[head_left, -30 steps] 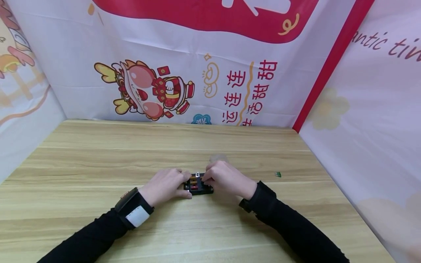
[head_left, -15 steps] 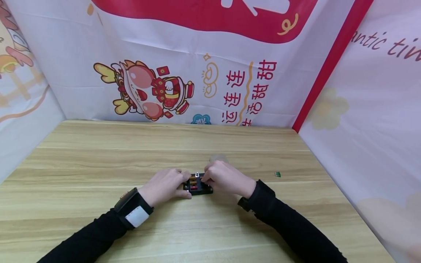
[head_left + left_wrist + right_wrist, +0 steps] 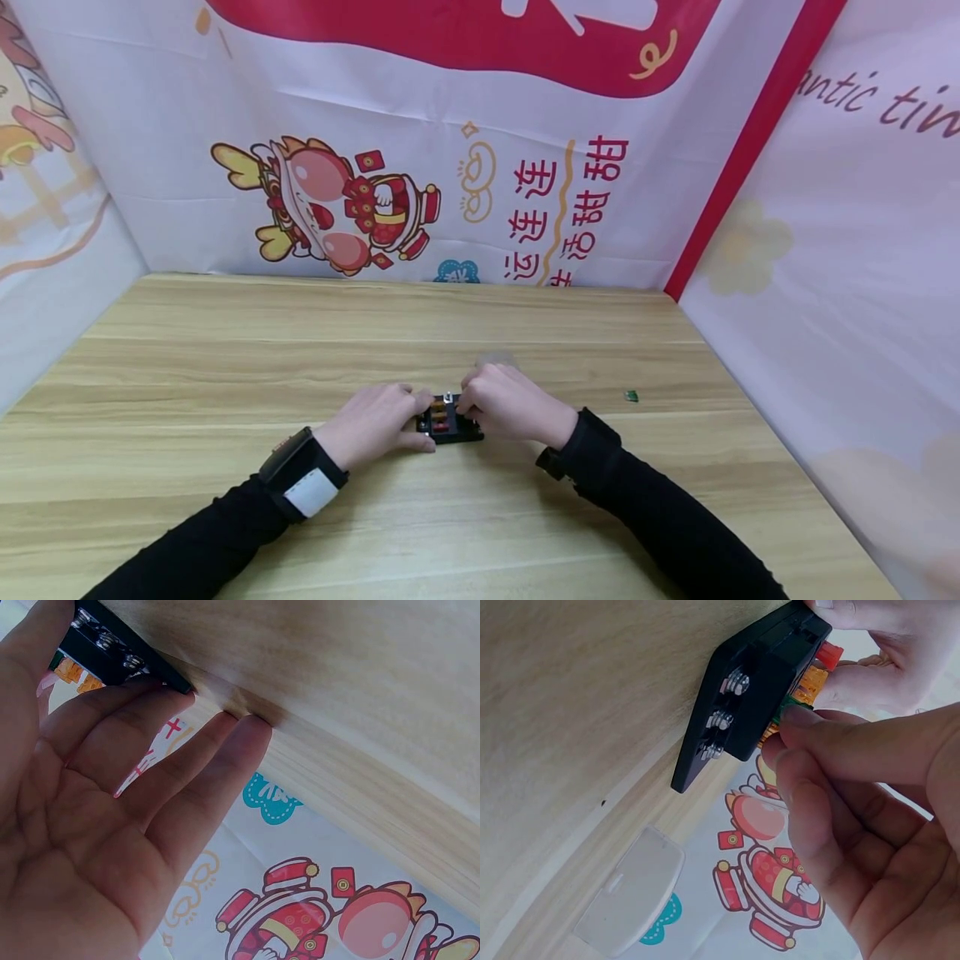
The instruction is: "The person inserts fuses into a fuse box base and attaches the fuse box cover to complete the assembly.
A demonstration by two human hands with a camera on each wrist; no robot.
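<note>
A black fuse box (image 3: 452,430) with metal terminal screws lies on the table in the head view. My left hand (image 3: 375,419) holds its left end, the thumb at the near side and fingertips at the far side. At the other end, my right hand (image 3: 517,406) pinches a green blade fuse (image 3: 789,703) between thumb and index finger, right at the row of fuses. A red fuse (image 3: 829,655) and orange fuses (image 3: 810,686) sit in the box. The pinched fuse's lower part is hidden by the box and fingertips.
A second small green fuse (image 3: 632,396) lies on the wooden table (image 3: 300,333) to the right. Beyond my right hand rests a clear plastic cover (image 3: 634,892). Printed cloth walls (image 3: 420,108) stand along the table's back and sides.
The whole head view shifts very slightly. Both hands keep their places at the fuse box, with the right fingers still at the fuse row.
</note>
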